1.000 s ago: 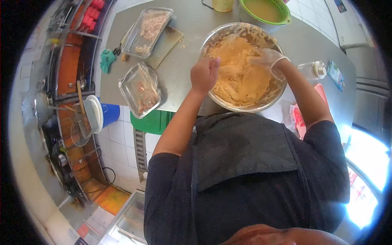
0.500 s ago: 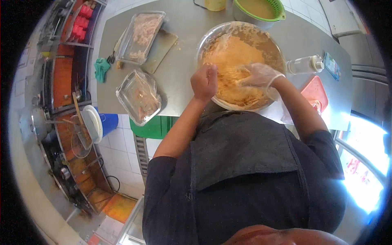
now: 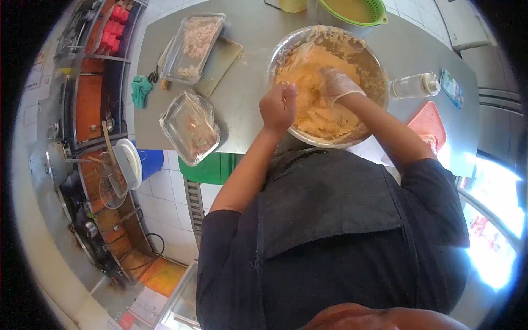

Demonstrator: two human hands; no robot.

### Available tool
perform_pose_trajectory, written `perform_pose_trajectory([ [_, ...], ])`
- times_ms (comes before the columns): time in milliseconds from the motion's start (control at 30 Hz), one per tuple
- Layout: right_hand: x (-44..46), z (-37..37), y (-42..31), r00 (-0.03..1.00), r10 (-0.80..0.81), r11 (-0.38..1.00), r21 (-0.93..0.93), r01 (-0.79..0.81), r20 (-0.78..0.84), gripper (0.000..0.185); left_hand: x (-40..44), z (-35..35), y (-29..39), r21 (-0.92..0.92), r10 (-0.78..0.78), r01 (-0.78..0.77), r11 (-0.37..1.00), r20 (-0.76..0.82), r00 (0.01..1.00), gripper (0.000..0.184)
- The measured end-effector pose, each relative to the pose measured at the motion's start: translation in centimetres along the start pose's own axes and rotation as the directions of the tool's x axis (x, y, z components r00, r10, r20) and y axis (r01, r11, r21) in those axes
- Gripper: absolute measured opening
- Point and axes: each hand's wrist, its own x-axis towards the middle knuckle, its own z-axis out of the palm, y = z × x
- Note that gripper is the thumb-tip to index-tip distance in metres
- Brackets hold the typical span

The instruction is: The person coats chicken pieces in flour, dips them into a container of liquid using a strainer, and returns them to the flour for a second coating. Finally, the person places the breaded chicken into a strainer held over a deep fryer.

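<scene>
A wide metal bowl (image 3: 379, 71) stands at the table edge in front of me. Orange-tan powdery breading (image 3: 311, 63) lies in it, with a clumpy layer on the far inner wall. My left hand (image 3: 278, 107) is bare and closed on the bowl's left rim. In a clear plastic glove, my right hand (image 3: 340, 85) reaches into the breading near the middle of the bowl. Its fingers are blurred and partly hidden, so their grip does not show.
Left on the metal table (image 3: 247, 121) are a tray of pale raw meat (image 3: 195, 47), a cutting board (image 3: 223, 63), a plastic-lined tray (image 3: 190, 129) and a green cloth (image 3: 141, 91). A green colander (image 3: 379, 14), a clear bottle (image 3: 410, 86) and a pink tray (image 3: 429, 124) stand around the bowl.
My right hand has moved up and left through the breading, away from the bowl's right side. My left hand stays at the rim. The whole view has shifted slightly.
</scene>
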Motion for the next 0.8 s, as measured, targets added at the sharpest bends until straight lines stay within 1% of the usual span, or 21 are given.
perform_pose_trajectory([
  [67, -1.5, -2.8, 0.0, 0.998, -0.052, 0.996, 0.073, 0.049, 0.035, 0.069, -0.2, 0.1, -0.2, 0.012, 0.003, -0.003, 1.000, 0.011, 1.000, 0.038],
  [167, -2.4, -4.5, 0.7, 0.992, -0.024, 0.990, 0.142, 0.006, 0.124, 0.076, 0.0, 0.2, -0.1, 0.015, -0.002, 0.002, 1.000, 0.005, 1.000, 0.037],
  [200, -2.6, -3.8, 1.0, 0.973, 0.013, 0.992, 0.122, -0.042, 0.231, 0.078, 0.0, 0.1, 0.3, -0.001, 0.003, -0.003, 1.000, -0.005, 1.000, 0.037],
  [267, -3.6, -1.0, 1.4, 0.899, 0.092, 0.989, 0.067, -0.133, 0.429, 0.084, 0.1, 0.0, 0.7, -0.028, 0.006, -0.006, 1.000, -0.015, 1.000, 0.036],
  [367, -6.9, 1.7, -2.8, 0.954, 0.169, 0.984, -0.099, -0.149, 0.248, 0.096, 0.0, 0.1, 0.8, -0.050, 0.004, -0.005, 0.999, -0.011, 1.000, 0.035],
  [467, -5.1, 2.9, -0.9, 0.973, 0.060, 0.990, 0.109, -0.086, 0.223, 0.103, 0.0, -0.1, 0.5, -0.032, 0.014, -0.014, 0.999, -0.002, 1.000, 0.034],
  [567, -4.8, 0.7, 0.0, 0.943, 0.157, 0.926, 0.288, -0.244, 0.294, 0.095, 0.0, -0.2, 0.2, 0.005, 0.006, -0.006, 1.000, 0.001, 1.000, 0.035],
  [667, -6.0, -3.3, -0.1, 0.983, 0.070, 0.937, 0.328, -0.123, 0.168, 0.104, -0.3, -0.1, 0.1, -0.002, -0.017, 0.017, 1.000, -0.004, 1.000, 0.035],
  [733, -4.6, -4.0, 0.9, 0.996, 0.027, 0.937, 0.345, -0.056, 0.088, 0.102, -0.3, 0.0, 0.2, -0.044, -0.044, 0.044, 0.998, -0.011, 0.999, 0.036],
  [767, -3.6, -4.5, 1.4, 0.999, 0.005, 0.935, 0.353, -0.020, 0.043, 0.102, -0.3, 0.0, 0.1, -0.036, -0.047, 0.047, 0.998, 0.009, 0.999, 0.036],
  [800, -2.7, -5.2, 1.3, 0.999, 0.015, 0.959, 0.281, -0.029, 0.052, 0.101, -0.3, 0.0, -0.2, -0.026, -0.047, 0.048, 0.998, 0.029, 0.998, 0.037],
])
